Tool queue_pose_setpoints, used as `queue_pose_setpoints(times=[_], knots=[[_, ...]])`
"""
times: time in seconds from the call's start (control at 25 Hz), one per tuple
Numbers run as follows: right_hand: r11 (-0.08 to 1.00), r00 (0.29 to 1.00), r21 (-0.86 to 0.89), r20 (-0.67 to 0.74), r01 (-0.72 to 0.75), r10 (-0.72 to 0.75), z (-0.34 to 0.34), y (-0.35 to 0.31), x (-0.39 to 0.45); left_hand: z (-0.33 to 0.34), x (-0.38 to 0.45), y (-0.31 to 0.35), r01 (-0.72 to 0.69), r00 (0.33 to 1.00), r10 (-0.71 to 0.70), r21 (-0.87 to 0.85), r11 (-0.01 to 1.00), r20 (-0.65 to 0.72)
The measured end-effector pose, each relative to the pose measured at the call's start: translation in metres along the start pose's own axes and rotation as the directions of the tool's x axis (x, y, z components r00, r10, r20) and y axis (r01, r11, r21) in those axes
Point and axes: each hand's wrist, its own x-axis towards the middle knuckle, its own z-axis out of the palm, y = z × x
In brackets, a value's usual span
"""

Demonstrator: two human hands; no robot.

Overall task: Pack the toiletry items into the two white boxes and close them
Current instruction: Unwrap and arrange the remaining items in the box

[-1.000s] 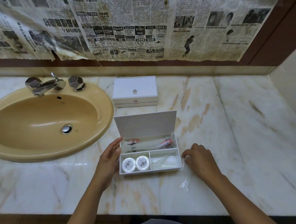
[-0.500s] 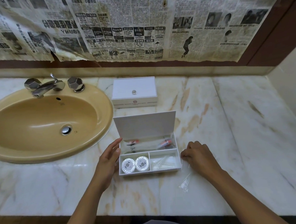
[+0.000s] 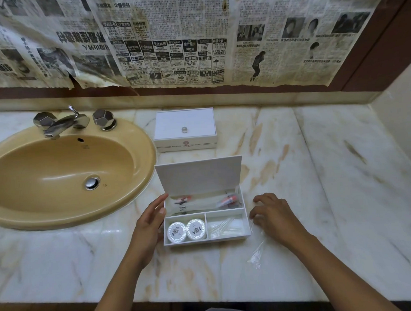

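A white box stands open on the marble counter, its lid upright. The rear compartment holds wrapped toothbrush packets. Two round soaps lie front left and clear swab packets front right. My left hand rests with straight fingers against the box's left wall. To the right of the box, my right hand lies low with loosely spread fingers over the top end of a clear plastic packet on the counter. A second white box sits closed behind.
A tan sink with a chrome tap fills the counter's left part. Newspaper covers the wall behind. A side wall bounds the counter on the right, and the counter's front edge runs close to my body.
My right hand has lowered the clear packet onto the counter and spread its fingers beside the box. My left hand has stayed against the box's left wall.
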Motion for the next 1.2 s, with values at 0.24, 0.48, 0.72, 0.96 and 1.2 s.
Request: queue_pose_setpoints(times=[0.24, 0.48, 0.72, 0.96, 1.2], knots=[[0.985, 0.971, 0.125, -0.195, -0.119, 0.142, -0.003, 0.005, -0.001, 0.002, -0.003, 0.003, 0.002, 1.0, -0.002, 0.008, 1.0, -0.007], [0.961, 0.834, 0.227, -0.49, -0.159, 0.254, -0.032, -0.014, -0.002, 0.005, -0.005, 0.008, 0.016, 1.0, -0.016, 0.0, 1.0, -0.018], [0.995, 0.928, 0.092, -0.374, 0.037, 0.0, -0.044, -0.084, -0.007, 0.002, -0.002, 0.004, 0.026, 1.0, -0.026, -0.033, 0.999, -0.005], [0.992, 0.998, -0.119, -0.052, -0.05, 0.044, -0.019, -0.106, -0.004, 0.001, 0.0, 0.003, 0.025, 1.0, -0.025, -0.056, 0.998, 0.0], [0.99, 0.978, -0.106, -0.193, -0.097, 0.076, -0.018, -0.105, 0.002, 0.0, -0.001, 0.003, 0.025, 1.0, -0.024, -0.071, 0.997, 0.009]])
